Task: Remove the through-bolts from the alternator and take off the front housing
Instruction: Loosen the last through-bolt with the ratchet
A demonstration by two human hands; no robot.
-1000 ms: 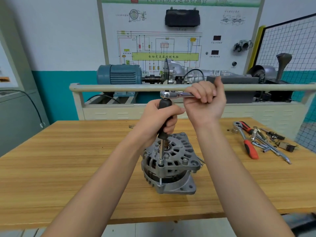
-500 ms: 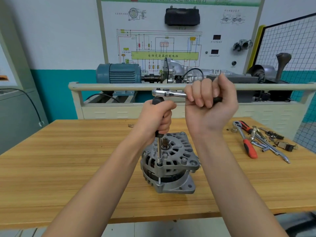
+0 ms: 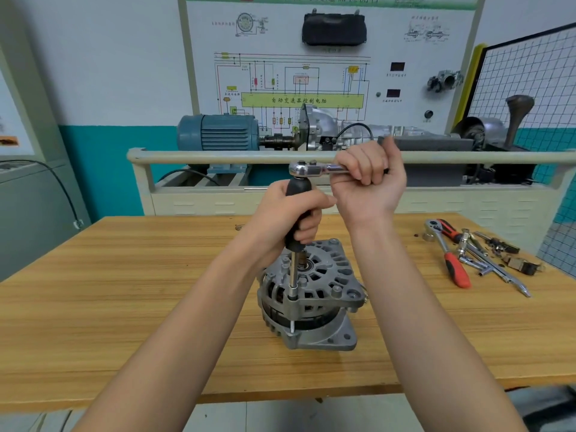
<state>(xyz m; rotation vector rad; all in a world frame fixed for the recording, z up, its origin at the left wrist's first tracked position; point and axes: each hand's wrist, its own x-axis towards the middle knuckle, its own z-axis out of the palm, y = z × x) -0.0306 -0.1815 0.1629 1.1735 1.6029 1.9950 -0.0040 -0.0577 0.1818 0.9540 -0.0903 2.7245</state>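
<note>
Standing on its rear end at the middle of the wooden bench (image 3: 124, 291), well in from every edge, the alternator (image 3: 308, 294) presents its front housing (image 3: 324, 275) upward. Step in hand, by judgement: loosening a through-bolt (image 3: 292, 326) at the near-left rim, whose shank shows in the gap between the two housings; the housing is not yet lifted. A long extension driver (image 3: 294, 244) rises upright from that bolt head. The left hand (image 3: 290, 219) has its grip wrapped tight around the black handle, steadying it. The right hand (image 3: 367, 185) has its grip closed round the shank of the ratchet (image 3: 311, 169) seated on top, which lies level and points right. The next move calls for a level sweep without tilting the driver. Room is ample in front and left; the rail (image 3: 218, 157) behind stands close to the ratchet. Loose tools (image 3: 461, 254) lie well apart to the right.
</note>
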